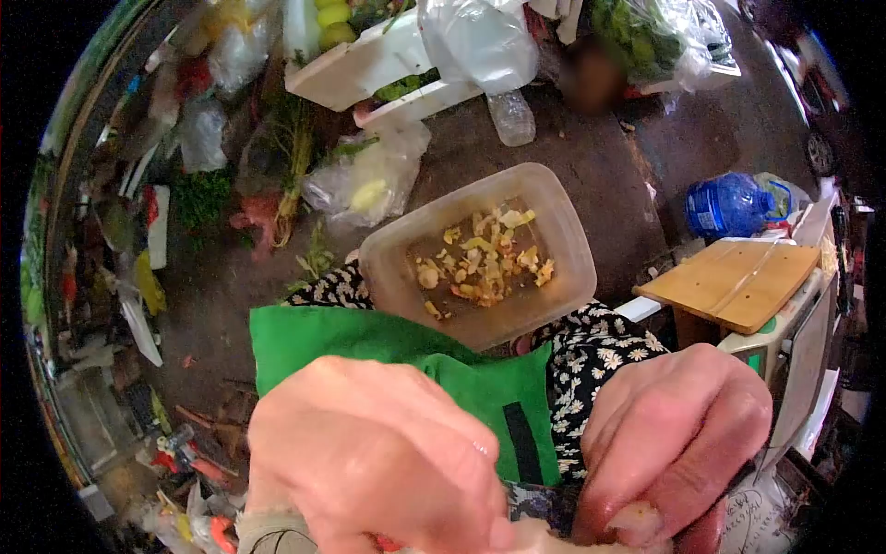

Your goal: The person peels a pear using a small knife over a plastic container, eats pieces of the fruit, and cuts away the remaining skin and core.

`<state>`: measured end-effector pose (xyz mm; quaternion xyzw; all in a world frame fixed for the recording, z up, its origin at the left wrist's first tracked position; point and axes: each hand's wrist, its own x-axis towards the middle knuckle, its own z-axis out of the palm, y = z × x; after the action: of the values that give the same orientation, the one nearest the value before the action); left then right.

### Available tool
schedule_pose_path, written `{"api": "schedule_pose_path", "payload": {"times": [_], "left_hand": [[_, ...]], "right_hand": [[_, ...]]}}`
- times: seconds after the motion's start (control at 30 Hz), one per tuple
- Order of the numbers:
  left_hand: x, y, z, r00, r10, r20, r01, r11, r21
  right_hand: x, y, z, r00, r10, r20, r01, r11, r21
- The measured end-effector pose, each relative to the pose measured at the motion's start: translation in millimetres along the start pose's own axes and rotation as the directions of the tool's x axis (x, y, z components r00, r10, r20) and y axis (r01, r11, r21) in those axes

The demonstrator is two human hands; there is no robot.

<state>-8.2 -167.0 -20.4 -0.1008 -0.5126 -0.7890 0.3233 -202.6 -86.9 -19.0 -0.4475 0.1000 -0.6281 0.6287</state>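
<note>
Both my hands are close to the camera at the bottom, held above my lap. My left hand (369, 452) is closed, its knuckles toward me; its fingertips and whatever they hold are hidden. My right hand (674, 434) is closed too, thumb pressed against the curled fingers, with a small pale bit by the thumbnail. What it grips is cut off by the lower edge. Beyond them a clear plastic tub (568, 231) rests at my knees, with yellowish and brownish scraps (484, 258) on its bottom.
A green apron (314, 342) covers my lap over flowered black trousers (609, 355). Ahead on the floor are plastic bags (369, 185), white foam boxes (351, 78) and greens (198, 196). To the right stand a blue water jug (724, 205) and a wooden board (738, 282).
</note>
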Motion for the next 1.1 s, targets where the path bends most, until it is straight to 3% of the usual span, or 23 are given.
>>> {"api": "schedule_pose_path", "payload": {"times": [0.03,0.1,0.13,0.23,0.3,0.33,0.37,0.4,0.43,0.47,0.5,0.53,0.6,0.7,0.83,0.87,0.9,0.93,0.97,1.03,1.07,1.1], "left_hand": [[1.6,0.6,-1.3,0.999,-0.036,0.026,0.037,0.998,-0.042],[6.7,-13.1,18.1,0.940,0.234,-0.250,-0.206,0.969,0.133],[3.4,-5.0,14.4,0.978,0.097,-0.185,-0.094,0.995,0.027],[-0.2,-3.5,11.9,0.995,0.002,-0.101,-0.011,0.996,-0.092],[-2.5,1.8,13.1,0.995,-0.063,-0.076,0.059,0.997,-0.048],[-8.2,-3.5,15.1,0.990,-0.044,-0.132,0.028,0.993,-0.118],[-16.0,-14.8,16.3,0.987,-0.060,-0.149,0.041,0.991,-0.129],[-15.1,-27.5,15.8,0.992,0.052,-0.115,-0.075,0.976,-0.206],[-13.7,-22.3,7.5,0.998,0.014,-0.062,-0.025,0.985,-0.172],[-10.1,-9.9,-0.6,0.996,-0.072,-0.045,0.067,0.991,-0.118],[-9.0,-5.4,-5.1,0.987,-0.133,-0.085,0.127,0.989,-0.076],[-10.3,-3.9,-6.3,0.967,-0.178,-0.180,0.175,0.984,-0.033],[-6.0,-8.1,-5.9,0.854,-0.284,-0.436,0.296,0.954,-0.040],[1.1,-10.6,-18.7,0.747,-0.406,-0.527,0.457,0.889,-0.036],[-3.5,-15.1,-38.2,0.787,-0.399,-0.471,0.435,0.900,-0.036],[-4.7,-15.1,-42.6,0.789,-0.402,-0.464,0.482,0.874,0.062],[-5.1,-14.9,-47.5,0.788,-0.409,-0.460,0.525,0.837,0.156],[-2.4,-15.4,-55.9,0.880,-0.298,-0.369,0.446,0.786,0.428],[-4.1,-16.6,-63.9,0.910,-0.230,-0.345,0.400,0.704,0.587],[-5.5,-15.7,-72.0,0.925,-0.170,-0.339,0.350,0.729,0.589],[-6.5,-18.5,-66.9,0.877,-0.166,-0.450,0.405,0.759,0.509],[-5.2,-21.1,-62.5,0.818,-0.163,-0.551,0.446,0.785,0.430]], "right_hand": [[-1.6,-0.1,0.5,1.000,-0.004,0.003,0.004,1.000,0.006],[-1.4,-1.5,-1.3,0.995,0.103,0.014,-0.104,0.992,0.070],[-0.6,-1.3,-1.2,0.994,0.105,0.020,-0.106,0.992,0.072],[-2.0,0.2,-2.7,0.990,0.133,0.050,-0.137,0.987,0.084],[-5.7,1.4,-2.0,0.988,0.156,0.013,-0.156,0.982,0.107],[-3.5,9.0,-13.2,0.957,0.139,0.254,-0.181,0.972,0.149],[0.2,11.6,-16.6,0.934,0.107,0.340,-0.167,0.974,0.153],[3.9,14.2,-19.9,0.902,0.073,0.425,-0.155,0.975,0.160],[7.5,17.0,-23.2,0.863,0.039,0.504,-0.143,0.975,0.168],[3.4,17.0,-13.3,0.964,0.084,0.251,-0.120,0.984,0.132],[-2.2,16.9,-1.4,0.993,0.112,-0.024,-0.109,0.990,0.090],[-5.8,17.4,7.7,0.949,0.114,-0.294,-0.106,0.993,0.042],[-9.2,17.6,7.4,0.815,0.105,-0.570,-0.202,0.973,-0.110],[-4.5,18.5,-11.1,0.768,0.215,-0.604,-0.342,0.934,-0.103],[2.5,17.9,-13.9,0.702,0.322,-0.635,-0.442,0.897,-0.034],[3.2,17.9,-15.2,0.689,0.339,-0.641,-0.468,0.883,-0.036],[5.1,19.2,-17.4,0.747,0.264,-0.610,-0.482,0.847,-0.224],[5.6,21.9,-19.7,0.768,0.240,-0.593,-0.492,0.815,-0.307],[6.1,24.8,-22.1,0.789,0.217,-0.575,-0.496,0.777,-0.388],[6.2,33.7,-28.3,0.785,-0.090,-0.613,-0.472,0.555,-0.685],[8.6,30.0,-25.9,0.759,0.008,-0.651,-0.502,0.643,-0.578],[8.4,30.5,-27.9,0.757,0.008,-0.653,-0.505,0.642,-0.577]]}}
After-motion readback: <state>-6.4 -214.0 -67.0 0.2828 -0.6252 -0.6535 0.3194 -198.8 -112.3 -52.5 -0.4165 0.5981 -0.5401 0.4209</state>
